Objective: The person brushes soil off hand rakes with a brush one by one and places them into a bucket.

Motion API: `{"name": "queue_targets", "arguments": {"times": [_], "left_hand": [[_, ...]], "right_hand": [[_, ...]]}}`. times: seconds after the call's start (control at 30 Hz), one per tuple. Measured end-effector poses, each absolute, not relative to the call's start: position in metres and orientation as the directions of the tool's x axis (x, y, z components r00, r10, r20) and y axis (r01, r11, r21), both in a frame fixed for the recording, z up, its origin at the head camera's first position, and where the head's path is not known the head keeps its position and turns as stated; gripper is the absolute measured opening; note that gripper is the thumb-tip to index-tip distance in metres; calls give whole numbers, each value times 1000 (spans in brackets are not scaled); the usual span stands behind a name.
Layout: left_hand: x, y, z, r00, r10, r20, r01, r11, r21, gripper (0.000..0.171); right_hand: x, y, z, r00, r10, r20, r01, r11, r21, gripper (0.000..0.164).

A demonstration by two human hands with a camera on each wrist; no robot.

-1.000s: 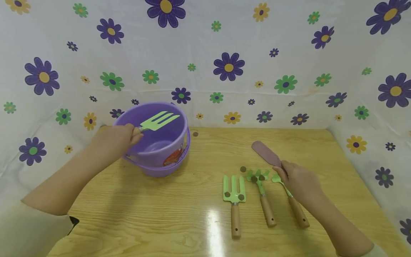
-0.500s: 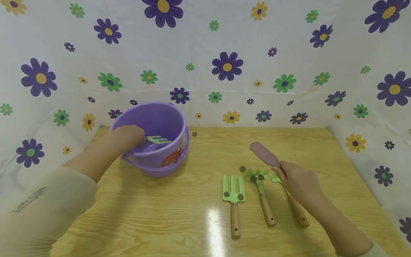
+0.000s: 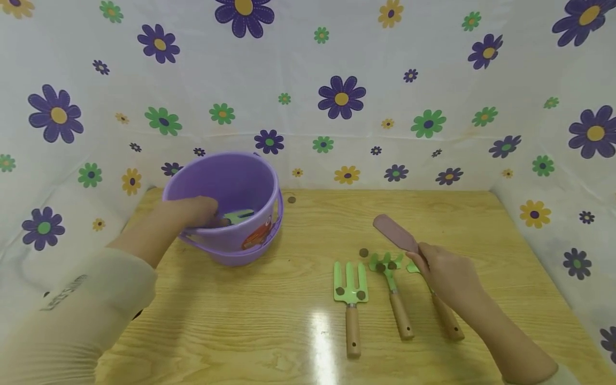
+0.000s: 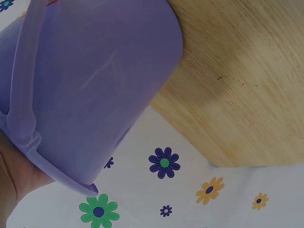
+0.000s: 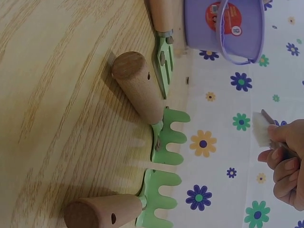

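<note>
A purple bucket (image 3: 240,243) stands on the table at the left. My left hand (image 3: 197,211) reaches over its rim, holding a light green hand fork (image 3: 239,216) low inside; the near wall hides most of the fingers. In the left wrist view, part of that hand (image 4: 23,173) shows behind the bucket rim. My right hand (image 3: 449,270) grips a brush with a mauve back (image 3: 395,233), raised over the tools. White bristles (image 5: 261,129) show under it in the right wrist view.
Three green garden tools with wooden handles lie on the table (image 3: 231,321): a fork (image 3: 353,321), a rake (image 3: 399,315), and another pronged tool (image 3: 446,318) partly under my right hand. Several dark round bits lie on and around them. A flowered cloth (image 3: 385,53) surrounds the back and sides.
My left hand has lowered the green fork from above the bucket opening to deep inside it. The right hand with the brush has barely moved.
</note>
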State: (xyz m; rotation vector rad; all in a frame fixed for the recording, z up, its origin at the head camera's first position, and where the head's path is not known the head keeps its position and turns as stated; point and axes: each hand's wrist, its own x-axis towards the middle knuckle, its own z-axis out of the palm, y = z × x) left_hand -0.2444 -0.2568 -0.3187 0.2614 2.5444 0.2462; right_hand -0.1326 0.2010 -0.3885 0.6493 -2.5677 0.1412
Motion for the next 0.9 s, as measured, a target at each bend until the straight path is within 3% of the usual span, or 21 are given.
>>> {"name": "queue_targets", "arguments": {"times": [0.1,0.27,0.37,0.47,0.6,0.67,0.9], "left_hand": [[-247,-256,-320,-843,306,-442,252,951,179,31],[-250,-256,-321,-863,334,-379,309,943,127,32],[-251,-258,-320,-874,325,-361,300,946,126,32],[-252,-258,-317,-892,324,-314,296,945,135,30],[-253,-255,-311,-920,334,-204,310,940,141,29],[-254,-255,-309,-931,338,-139,319,937,142,31],[-249,-254,-304,-940,340,20,336,918,211,35]], "right_hand": [[-132,200,-387,-783,-415,463,-465,885,6,62],[-132,198,-385,-803,-404,437,-453,891,-9,57],[-131,198,-385,-800,-410,438,-455,890,2,61],[-132,198,-385,-804,-407,434,-450,893,4,52],[-131,199,-385,-816,-397,420,-439,899,-2,42],[-131,199,-385,-817,-397,418,-436,900,2,47],[-131,200,-386,-807,-400,434,-446,895,-3,26]]}}
